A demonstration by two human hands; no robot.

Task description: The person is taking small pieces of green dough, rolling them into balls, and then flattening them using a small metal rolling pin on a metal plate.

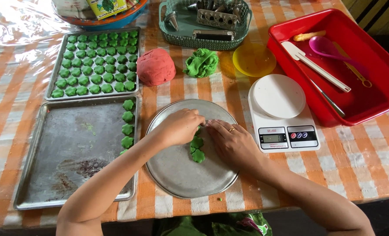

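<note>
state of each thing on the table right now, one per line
left hand: fingers bent, on green dough
right hand: flat, touching dough
round metal plate: holds flower-shaped green dough pieces
upper metal tray: full of green pieces
lower metal tray: one column along its right edge
white kitchen scale: platform bare

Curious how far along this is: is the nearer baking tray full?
No. The nearer baking tray holds one column of green dough pieces.
</note>
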